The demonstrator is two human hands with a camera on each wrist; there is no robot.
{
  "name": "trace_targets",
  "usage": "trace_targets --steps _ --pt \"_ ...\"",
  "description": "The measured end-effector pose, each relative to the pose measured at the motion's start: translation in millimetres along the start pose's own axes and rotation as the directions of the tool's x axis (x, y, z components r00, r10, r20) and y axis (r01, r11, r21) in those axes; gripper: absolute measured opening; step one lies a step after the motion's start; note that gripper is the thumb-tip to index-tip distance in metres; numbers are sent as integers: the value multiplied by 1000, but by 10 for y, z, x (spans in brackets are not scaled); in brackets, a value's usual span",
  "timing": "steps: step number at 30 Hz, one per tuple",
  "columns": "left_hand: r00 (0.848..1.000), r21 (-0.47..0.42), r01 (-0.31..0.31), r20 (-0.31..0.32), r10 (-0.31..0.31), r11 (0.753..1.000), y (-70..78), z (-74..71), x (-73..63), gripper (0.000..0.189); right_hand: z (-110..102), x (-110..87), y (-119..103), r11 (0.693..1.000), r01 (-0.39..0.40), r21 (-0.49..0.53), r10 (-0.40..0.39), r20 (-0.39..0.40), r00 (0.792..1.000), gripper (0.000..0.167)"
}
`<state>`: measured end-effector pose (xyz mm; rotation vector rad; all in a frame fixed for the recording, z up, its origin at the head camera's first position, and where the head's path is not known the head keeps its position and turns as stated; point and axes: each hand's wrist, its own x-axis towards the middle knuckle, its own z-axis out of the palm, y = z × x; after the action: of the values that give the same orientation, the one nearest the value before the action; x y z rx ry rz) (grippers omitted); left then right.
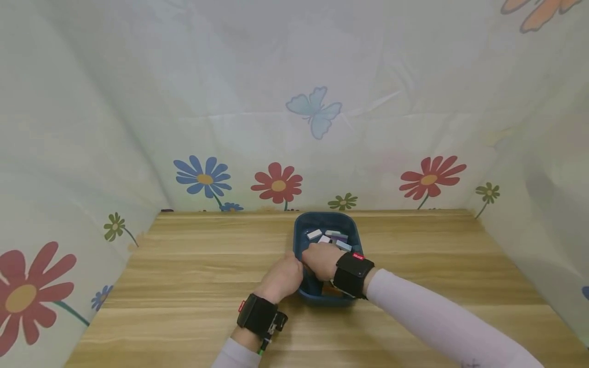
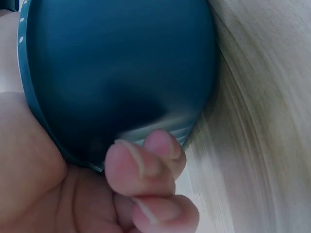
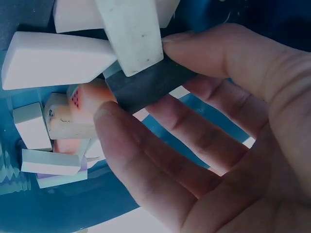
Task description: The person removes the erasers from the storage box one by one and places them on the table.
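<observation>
A dark blue plastic bin (image 1: 324,221) with rounded corners stands on the table, with several small blocks that look like erasers inside. My left hand (image 1: 280,278) grips its left side; in the left wrist view the curled fingertips (image 2: 138,170) lie along the bin's outer wall (image 2: 121,58). My right hand (image 1: 322,259) reaches down into the bin. Seen from the right wrist, its thumb and fingers pinch a dark eraser (image 3: 148,87). A white eraser (image 3: 133,39) overlaps the dark one near the thumb tip. An orange watermelon-patterned eraser (image 3: 92,99) lies close to the index fingertip.
More white erasers (image 3: 58,60) lie loose along the bin's floor, some tilted on others. Under the bin is a wood-grain table (image 1: 207,276). A pale flower-printed curtain (image 1: 230,102) stands behind the table and along both sides.
</observation>
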<state>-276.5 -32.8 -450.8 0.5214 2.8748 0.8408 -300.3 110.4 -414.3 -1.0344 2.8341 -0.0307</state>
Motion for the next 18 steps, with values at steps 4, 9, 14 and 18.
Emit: trace_targets --steps 4,9,14,18 --pt "1000 -34 19 6 -18 999 0 1 3 23 -71 -31 -2 1000 -4 -13 4 11 1000 28" --pt "1000 7 29 11 -29 1000 7 14 20 26 -353 -156 114 998 19 -51 -19 11 1000 18" --pt "1000 75 -13 -7 13 997 25 8 21 25 -683 -290 413 997 -75 -6 75 29 997 15" --pt "1000 108 -21 -17 23 994 25 16 13 24 -826 -432 742 986 -161 33 159 52 986 22"
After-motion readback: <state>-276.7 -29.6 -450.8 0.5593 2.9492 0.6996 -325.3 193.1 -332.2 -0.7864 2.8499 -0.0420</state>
